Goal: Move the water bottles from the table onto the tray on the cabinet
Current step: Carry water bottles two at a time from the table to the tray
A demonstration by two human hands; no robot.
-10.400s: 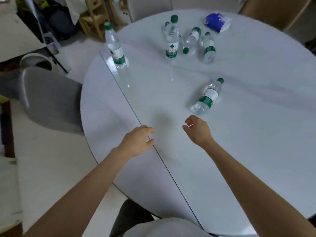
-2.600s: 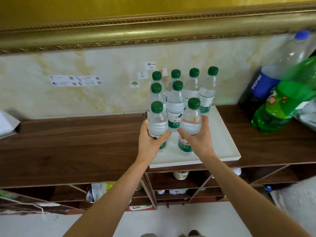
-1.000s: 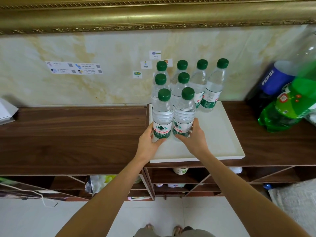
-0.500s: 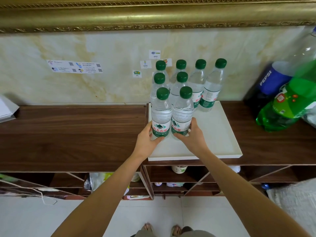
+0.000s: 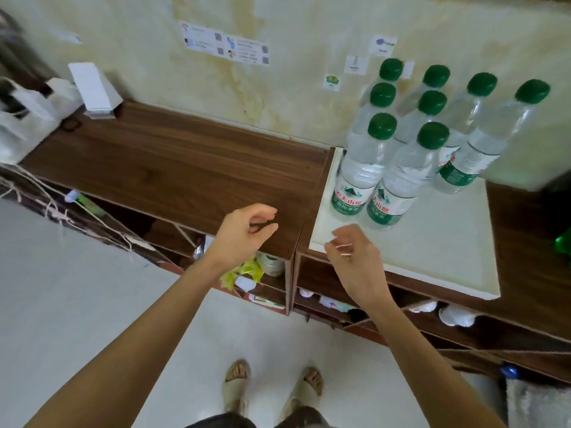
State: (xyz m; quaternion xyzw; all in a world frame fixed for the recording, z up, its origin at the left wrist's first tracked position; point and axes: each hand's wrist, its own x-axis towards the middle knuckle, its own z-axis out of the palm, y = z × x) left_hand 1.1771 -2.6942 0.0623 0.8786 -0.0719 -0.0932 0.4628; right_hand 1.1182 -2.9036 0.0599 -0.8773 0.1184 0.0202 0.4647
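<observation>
Several clear water bottles with green caps and green labels stand upright in a tight group on the white tray [image 5: 438, 242], which lies on the dark wooden cabinet [image 5: 173, 168]. The two nearest bottles [image 5: 355, 180] [image 5: 398, 189] stand side by side at the tray's front left. My left hand [image 5: 244, 233] hovers over the cabinet's front edge, left of the tray, fingers loosely curled and holding nothing. My right hand [image 5: 355, 257] hangs at the tray's near left corner, also holding nothing, a short way from the two front bottles.
White boxes [image 5: 92, 91] and a bag sit at the cabinet's far left, with loose cords below. Open shelves under the top hold small items. A green bottle [image 5: 564, 245] shows at the right edge. The marble wall carries stickers. My sandalled feet stand on the pale floor.
Both hands let go of the two front bottles and pulled back toward me. The bottles stay standing on the tray. My view has swung left and downward.
</observation>
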